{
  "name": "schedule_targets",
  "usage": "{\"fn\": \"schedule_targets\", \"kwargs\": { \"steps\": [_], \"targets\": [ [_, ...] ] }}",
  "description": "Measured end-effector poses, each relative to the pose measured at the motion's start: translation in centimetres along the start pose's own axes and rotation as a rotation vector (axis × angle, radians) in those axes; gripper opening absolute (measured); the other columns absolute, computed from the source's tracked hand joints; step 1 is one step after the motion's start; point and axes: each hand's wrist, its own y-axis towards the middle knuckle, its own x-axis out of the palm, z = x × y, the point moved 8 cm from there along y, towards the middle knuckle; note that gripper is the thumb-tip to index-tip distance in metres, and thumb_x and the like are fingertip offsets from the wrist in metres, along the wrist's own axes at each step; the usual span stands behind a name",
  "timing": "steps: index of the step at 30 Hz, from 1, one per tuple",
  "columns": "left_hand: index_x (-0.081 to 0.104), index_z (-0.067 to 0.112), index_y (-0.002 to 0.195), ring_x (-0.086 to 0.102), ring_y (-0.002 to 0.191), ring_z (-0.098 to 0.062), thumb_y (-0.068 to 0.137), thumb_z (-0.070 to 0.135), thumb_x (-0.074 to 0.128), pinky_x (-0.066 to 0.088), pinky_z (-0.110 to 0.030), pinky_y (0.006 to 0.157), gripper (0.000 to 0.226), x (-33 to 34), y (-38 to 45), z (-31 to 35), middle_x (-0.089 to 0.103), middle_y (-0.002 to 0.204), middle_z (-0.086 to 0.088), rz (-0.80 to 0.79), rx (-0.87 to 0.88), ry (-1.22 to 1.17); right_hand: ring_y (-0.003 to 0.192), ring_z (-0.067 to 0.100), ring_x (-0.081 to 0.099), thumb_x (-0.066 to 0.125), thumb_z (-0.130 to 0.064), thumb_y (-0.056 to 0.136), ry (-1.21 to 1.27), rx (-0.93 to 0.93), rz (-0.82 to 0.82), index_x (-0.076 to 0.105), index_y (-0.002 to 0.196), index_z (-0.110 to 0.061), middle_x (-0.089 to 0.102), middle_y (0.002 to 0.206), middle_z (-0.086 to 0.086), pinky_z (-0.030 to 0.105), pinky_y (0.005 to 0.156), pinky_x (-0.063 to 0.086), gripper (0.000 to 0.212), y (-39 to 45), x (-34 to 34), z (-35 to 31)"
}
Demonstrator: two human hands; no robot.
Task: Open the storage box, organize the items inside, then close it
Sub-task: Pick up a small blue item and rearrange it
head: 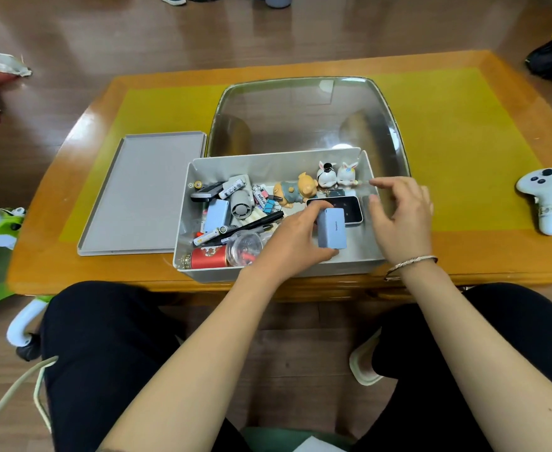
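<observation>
Glossy orange wooden surface [56,256] with a yellow mat, on brown plank flooring. At left lies a flat grey rectangular tray [144,194]. Centre: open grey plastic storage box [278,272] at the near edge, its clear lid [304,115] raised behind. Left hand [292,244] grips a pale blue rectangular charger block [331,228]; its printed lettering is unreadable. Right hand [402,216] hovers, fingers loosely spread, holding nothing. A white game controller [548,199] lies far right.

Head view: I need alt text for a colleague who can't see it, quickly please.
A person's left hand grips a blue-grey charger block inside an open grey storage box full of small items, while the right hand hovers open beside it. The box's flat lid lies to its left on the wooden table.
</observation>
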Motion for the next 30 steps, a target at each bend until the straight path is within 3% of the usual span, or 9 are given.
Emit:
{"fn": "schedule_targets", "kwargs": {
  "steps": [3,6,11,13,17,19,23,26,30],
  "targets": [
    [0.045,0.029,0.129,0.042,0.11,-0.018,0.069,0.034,0.082,0.037,-0.033,0.092,0.071,0.6,0.9,0.0,0.049,0.119,-0.001,-0.08,-0.021,0.118,0.121,0.025,0.042,0.06,-0.02,0.088,-0.056,0.162,-0.192,0.053,0.125,-0.018,0.048,0.13,0.005,0.038,0.099,0.032,0.038,-0.3,1.7,2.8],
    [0.046,0.029,0.128,0.049,0.098,-0.017,0.068,0.035,0.082,0.041,-0.032,0.081,0.07,1.0,1.9,0.2,0.054,0.102,0.0,-0.181,-0.036,0.175,0.121,0.026,0.047,0.058,-0.01,0.089,0.071,0.205,-0.281,0.043,0.134,-0.011,0.048,0.134,0.01,0.045,0.103,0.037,0.047,-0.9,2.9,3.9],
    [0.049,0.023,0.128,0.053,0.075,-0.011,0.074,0.023,0.077,0.039,-0.026,0.063,0.061,2.2,2.2,0.2,0.056,0.078,0.007,-0.393,-0.064,0.182,0.108,0.021,0.056,0.056,-0.006,0.09,0.188,0.221,-0.265,0.045,0.13,-0.01,0.06,0.118,0.008,0.038,0.094,0.046,0.042,-0.7,3.1,4.3],
    [0.05,0.019,0.13,0.05,0.077,-0.012,0.075,0.02,0.076,0.038,-0.026,0.064,0.061,2.6,2.4,0.2,0.055,0.082,0.008,-0.438,-0.076,0.225,0.104,0.016,0.056,0.056,-0.006,0.09,0.206,0.224,-0.259,0.047,0.129,-0.009,0.06,0.114,0.004,0.033,0.092,0.046,0.039,-0.5,3.1,4.5],
    [0.043,0.017,0.14,0.055,0.097,-0.021,0.082,0.018,0.07,0.047,-0.03,0.079,0.064,3.1,2.5,0.0,0.063,0.112,-0.005,-0.494,-0.104,0.295,0.097,0.006,0.051,0.055,-0.011,0.093,0.21,0.234,-0.261,0.049,0.128,-0.01,0.055,0.106,-0.007,0.019,0.083,0.041,0.035,-0.4,3.2,4.7],
    [0.037,0.021,0.145,0.056,0.105,-0.022,0.085,0.02,0.064,0.048,-0.034,0.089,0.066,3.0,2.1,-0.1,0.064,0.114,-0.002,-0.501,-0.118,0.29,0.096,0.005,0.05,0.052,-0.014,0.095,0.212,0.233,-0.246,0.049,0.128,-0.01,0.054,0.105,-0.007,0.014,0.08,0.038,0.033,-0.6,3.1,4.7],
    [0.036,0.03,0.143,0.055,0.107,-0.026,0.093,0.02,0.046,0.043,-0.032,0.085,0.053,2.7,1.8,-0.4,0.061,0.114,-0.003,-0.451,-0.161,0.229,0.095,0.006,0.05,0.046,-0.019,0.098,0.231,0.265,-0.218,0.049,0.129,-0.009,0.054,0.102,-0.006,0.01,0.075,0.034,0.032,-0.6,2.8,5.4],
    [0.042,0.034,0.139,0.049,0.119,-0.03,0.098,0.044,0.038,0.034,-0.033,0.086,0.043,3.3,1.6,0.2,0.06,0.121,-0.005,-0.456,-0.133,0.284,0.095,0.007,0.051,0.046,-0.019,0.098,0.241,0.282,-0.214,0.05,0.129,-0.008,0.054,0.1,-0.007,0.018,0.081,0.038,0.033,-0.5,2.9,5.7],
    [0.038,0.035,0.142,0.039,0.124,-0.028,0.079,0.081,0.038,0.027,-0.039,0.089,0.078,4.5,0.7,0.9,0.052,0.136,-0.005,-0.496,-0.072,0.483,0.096,0.007,0.05,0.045,-0.021,0.099,0.233,0.287,-0.219,0.049,0.129,-0.009,0.054,0.102,-0.005,0.019,0.081,0.037,0.033,-0.5,3.1,5.8]
  ]
}}
